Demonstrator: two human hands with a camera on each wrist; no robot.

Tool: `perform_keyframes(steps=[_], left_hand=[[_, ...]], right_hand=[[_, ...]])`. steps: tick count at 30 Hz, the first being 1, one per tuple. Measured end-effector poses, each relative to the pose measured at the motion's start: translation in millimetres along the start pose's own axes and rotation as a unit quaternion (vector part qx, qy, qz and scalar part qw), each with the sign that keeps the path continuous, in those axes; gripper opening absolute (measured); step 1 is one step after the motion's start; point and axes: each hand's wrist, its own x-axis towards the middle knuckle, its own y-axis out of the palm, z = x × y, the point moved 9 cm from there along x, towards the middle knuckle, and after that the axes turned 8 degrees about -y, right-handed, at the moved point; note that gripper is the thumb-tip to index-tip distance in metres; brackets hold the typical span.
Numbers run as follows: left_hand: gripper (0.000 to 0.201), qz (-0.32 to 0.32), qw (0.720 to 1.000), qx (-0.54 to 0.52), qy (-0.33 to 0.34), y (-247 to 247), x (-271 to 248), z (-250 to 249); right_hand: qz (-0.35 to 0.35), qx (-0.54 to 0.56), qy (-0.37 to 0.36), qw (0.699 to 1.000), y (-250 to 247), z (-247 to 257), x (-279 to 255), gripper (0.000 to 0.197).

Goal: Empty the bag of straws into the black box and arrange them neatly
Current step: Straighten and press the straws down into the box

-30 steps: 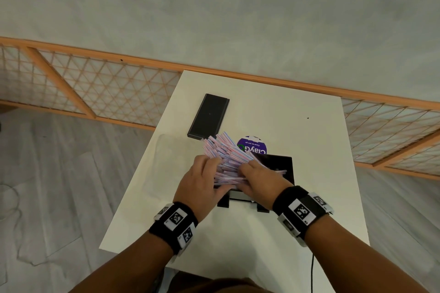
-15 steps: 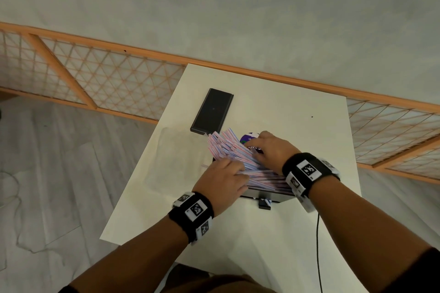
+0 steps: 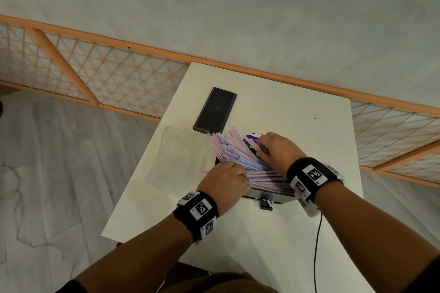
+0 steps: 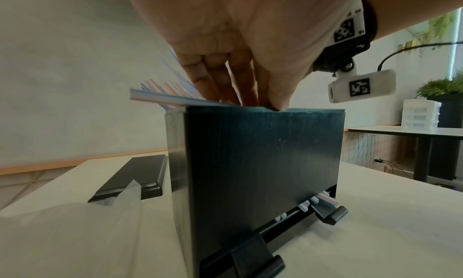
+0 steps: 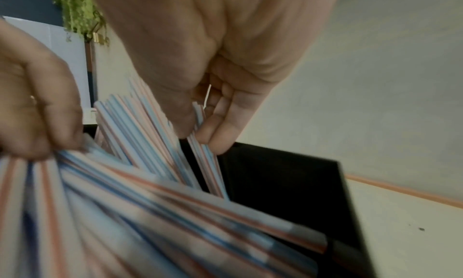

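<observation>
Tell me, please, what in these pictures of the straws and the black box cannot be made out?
- Black box floor: hidden by the straws in the head view.
- Purple label: mostly covered by the right hand, print too small.
- Left hand fingertips: buried among straws in the head view.
- Near straws: blurred in the right wrist view.

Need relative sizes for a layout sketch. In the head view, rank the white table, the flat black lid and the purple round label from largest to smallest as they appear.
1. White table
2. Flat black lid
3. Purple round label, mostly hidden behind the straws and right hand, so its full size is unsure.
</observation>
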Motion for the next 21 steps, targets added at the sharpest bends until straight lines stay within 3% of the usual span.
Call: perform_keyframes(steps=[5,9,13,16,21], left_hand=[[0.011,0.009,1.000,-0.002,-0.008,7.0,-0.2,-1.1],[0.014,0.019,0.999,-0.014,-0.026,12.0,-0.2,0.7],[0.013,0.043,0.999,-0.015,-0.015,16.4,1.7,2.2],[0.023,0.082,0.996,-0.023,-0.034,23.5,3.8,7.3],[0.023,0.103,0.993,-0.046,-0.045,23.0,7.8,5.4]], right_hand=[[0.077,-0.045,-0.007,0.996,7.3,-7.8,-12.2,0.016],[0.079,-0.047,-0.004,0.996,7.1,-10.5,-19.2,0.015],[0.010,-0.006,0.019,1.000,-25.2,-11.5,-29.6,0.017],[-0.049,0.022,0.014,0.998,-64.5,-6.4,-41.2,0.008],[-0.054,0.000,-0.024,0.998,-112.9,29.7,-52.8,0.005]])
